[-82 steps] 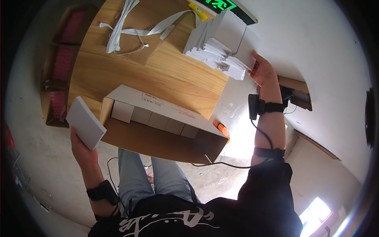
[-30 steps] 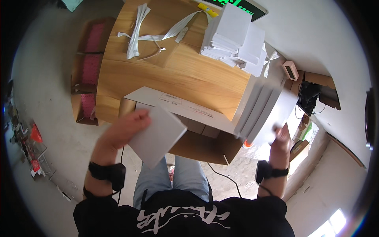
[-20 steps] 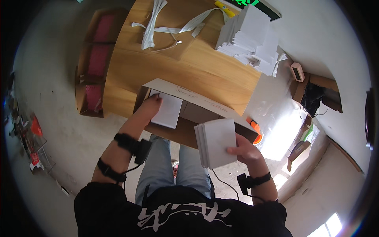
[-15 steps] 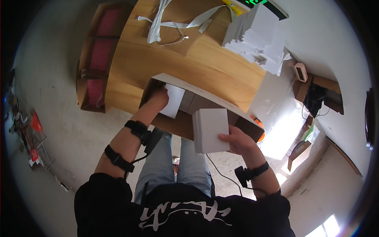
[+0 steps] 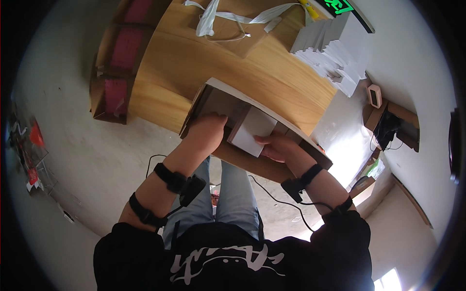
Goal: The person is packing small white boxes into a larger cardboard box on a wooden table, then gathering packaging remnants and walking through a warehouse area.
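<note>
An open long cardboard box [image 5: 242, 161] sits tilted at the table's near edge, in front of my legs. Inside it, my right hand [image 5: 277, 147] grips a stack of flat white cartons [image 5: 254, 132] by its right side, thumb on top. My left hand [image 5: 208, 130] is down in the left part of the same box, its fingers curled; whatever they may hold is hidden. Both forearms wear black straps with small devices and cables.
A wooden table [image 5: 174, 63] carries white strips [image 5: 252, 20] at the back and a tall pile of white cartons [image 5: 335, 51] at the far right. Brown boxes with pink contents [image 5: 115, 96] stand along its left side. A cardboard box with black items [image 5: 388, 127] is at right.
My right hand has lowered the white stack from in front of the box into it. My left hand has come away from the white piece at the left, fingers now curled.
</note>
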Tool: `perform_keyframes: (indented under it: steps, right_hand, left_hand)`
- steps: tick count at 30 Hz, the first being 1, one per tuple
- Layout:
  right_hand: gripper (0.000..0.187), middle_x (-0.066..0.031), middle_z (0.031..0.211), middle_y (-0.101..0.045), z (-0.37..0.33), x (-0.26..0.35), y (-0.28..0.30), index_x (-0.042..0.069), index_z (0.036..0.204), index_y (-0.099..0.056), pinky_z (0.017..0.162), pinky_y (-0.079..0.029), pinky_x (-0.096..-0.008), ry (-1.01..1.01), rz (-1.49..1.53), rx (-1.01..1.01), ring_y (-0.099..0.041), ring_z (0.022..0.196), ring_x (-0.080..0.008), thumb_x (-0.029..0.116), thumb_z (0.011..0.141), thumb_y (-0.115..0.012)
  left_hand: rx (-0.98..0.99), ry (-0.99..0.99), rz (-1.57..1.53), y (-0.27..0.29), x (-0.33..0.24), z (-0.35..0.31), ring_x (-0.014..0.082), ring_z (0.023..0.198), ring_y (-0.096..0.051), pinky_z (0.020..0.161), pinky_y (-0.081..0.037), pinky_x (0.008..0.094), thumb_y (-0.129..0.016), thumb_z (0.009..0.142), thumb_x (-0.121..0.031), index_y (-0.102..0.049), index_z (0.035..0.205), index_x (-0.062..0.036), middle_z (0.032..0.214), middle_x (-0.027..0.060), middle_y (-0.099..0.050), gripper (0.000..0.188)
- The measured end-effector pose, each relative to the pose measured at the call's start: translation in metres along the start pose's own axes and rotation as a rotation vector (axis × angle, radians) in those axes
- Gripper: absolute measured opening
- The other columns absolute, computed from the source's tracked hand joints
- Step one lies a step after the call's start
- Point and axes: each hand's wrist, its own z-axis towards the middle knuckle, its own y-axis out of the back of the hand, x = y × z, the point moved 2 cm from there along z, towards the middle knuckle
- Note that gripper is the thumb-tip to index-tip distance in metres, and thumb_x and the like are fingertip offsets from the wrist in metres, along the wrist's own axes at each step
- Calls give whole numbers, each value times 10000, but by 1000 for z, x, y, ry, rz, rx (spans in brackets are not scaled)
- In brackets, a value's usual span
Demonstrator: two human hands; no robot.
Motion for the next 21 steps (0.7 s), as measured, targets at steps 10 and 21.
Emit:
perform_keyframes:
  steps: [10, 21]
  right_hand:
    - [465, -86, 1158, -480, 59, 23, -4, 7, 1126, -463, 894, -432, -350, -21, -556, -330, -481, 1050, -209, 62, 723, -690]
    - [245, -98, 953, -557, 30, 28, -32, -25, 924, -575, 762, -486, -271, 43, -449, -295, -557, 866, -156, 47, 714, -680]
  left_hand:
    - [-764, -227, -107, 62, 17, -36, 309, 929, -526, 797, -442, 365, -562, 775, -42, -514, 1086, -16, 1046, 144, -524, 316]
    - [-470, 83, -702, 30, 49, -23, 326, 1107, -450, 934, -358, 363, -345, 928, -400, -427, 1206, 15, 1176, 194, -484, 506]
